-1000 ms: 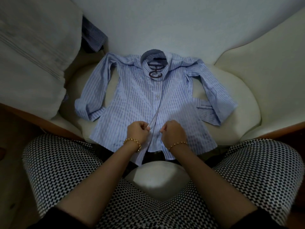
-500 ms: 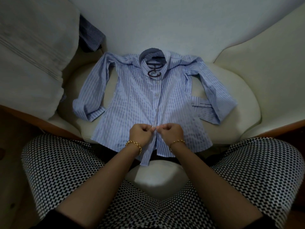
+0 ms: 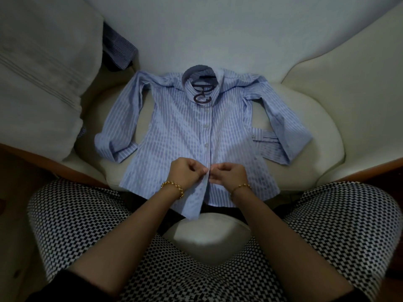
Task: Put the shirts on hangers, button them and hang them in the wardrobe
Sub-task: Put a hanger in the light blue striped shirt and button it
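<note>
the shirt, blue with white stripes, lies flat and face up on the cream seat of an armchair, collar toward the chair back and hem toward the person. its lower hem hangs over the front edge of the seat. both sleeves are bent, with the cuffs folded in beside the body of the shirt. a dark hanger sits inside the shirt. only its hook shows, lying on the fabric in the open collar. the upper buttons along the front placket are fastened. below the hands the two front edges hang apart.

the left hand and the right hand meet at the placket, low on the shirt front. on each hand the fingers are curled and the fingertips pinch the edge of the shirt front on that side. the fingertips of the two hands nearly touch. whether a button is between them cannot be told.

each wrist carries a gold bracelet. the person's legs, in black and white checked trousers, are spread on either side of the seat front. a pale cushion fills the person's left side. a dark checked garment lies behind it, at the chair back.
</note>
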